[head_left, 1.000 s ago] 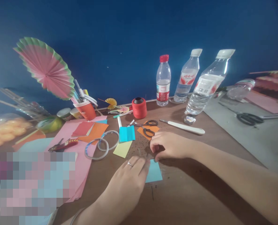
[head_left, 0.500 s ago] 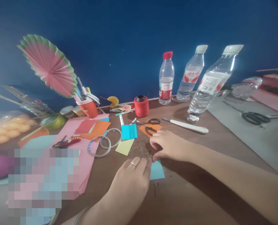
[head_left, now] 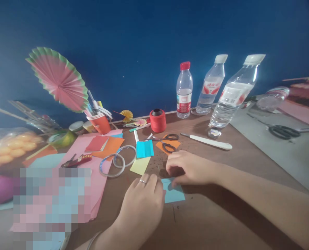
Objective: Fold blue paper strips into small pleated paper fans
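A small light blue sheet of paper (head_left: 174, 195) lies on the brown table between my hands, with a crease or fold along its far edge. My left hand (head_left: 145, 199), with a ring on one finger, is closed at the paper's left edge, and its fingertips are partly hidden. Curled over the far right part of the sheet is my right hand (head_left: 189, 169), its thumb on the paper near the fold. Just beyond are a bright blue folded paper (head_left: 145, 149), a yellow paper (head_left: 140, 166) and black-handled scissors (head_left: 169, 147) on an orange paper.
Two tape rings (head_left: 112, 165) lie left of the yellow paper. A white-handled craft knife (head_left: 208, 141) lies beyond my right hand. Behind stand a red thread spool (head_left: 157, 121), several bottles (head_left: 184, 92) and an orange cup (head_left: 100, 123) by a paper fan (head_left: 59, 81). Pink sheets (head_left: 98, 198) lie left.
My left hand has slid slightly left and away from my right hand, so more of the light blue paper shows. My right thumb has come onto the sheet. The view has shifted a little.
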Motion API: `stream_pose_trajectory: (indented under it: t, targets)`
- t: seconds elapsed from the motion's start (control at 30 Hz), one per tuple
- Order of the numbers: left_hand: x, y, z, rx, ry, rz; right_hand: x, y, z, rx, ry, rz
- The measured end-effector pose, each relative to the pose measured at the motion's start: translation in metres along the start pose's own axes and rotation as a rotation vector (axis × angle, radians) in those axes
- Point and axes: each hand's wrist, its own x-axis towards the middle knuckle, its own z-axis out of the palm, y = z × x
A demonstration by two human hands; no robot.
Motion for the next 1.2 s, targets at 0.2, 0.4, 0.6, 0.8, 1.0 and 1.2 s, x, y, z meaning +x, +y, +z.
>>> stream_pose_trajectory:
  t: [0.2, 0.4, 0.6, 0.8, 1.0, 1.2]
  targets:
    - [0.0041, -0.0010, -0.0087, -0.096, -0.007, -0.112, 0.0023, -0.0008, 0.0105, -0.108, 0.068, -0.063]
    - [0.0050, -0.0019, -0.0071, -0.096, 0.023, -0.057, 0.0018, -0.0022, 0.0098, -0.144, 0.137, -0.079]
    - [0.0059, -0.0018, -0.0019, -0.115, 0.024, -0.021, 0.0010, 0.0022, 0.0077, -0.138, 0.103, -0.165]
    - [0.0059, -0.0013, -0.0037, -0.111, 0.048, -0.016, 0.0008, 0.0058, 0.0087, -0.116, 0.082, -0.131]
    - [0.0057, -0.0025, -0.0055, -0.106, 0.067, -0.037, 0.0014, 0.0048, 0.0116, -0.187, 0.125, -0.111]
    - [0.0066, -0.0027, -0.0033, -0.126, 0.031, 0.005, 0.0020, 0.0075, 0.0110, -0.192, 0.191, -0.025]
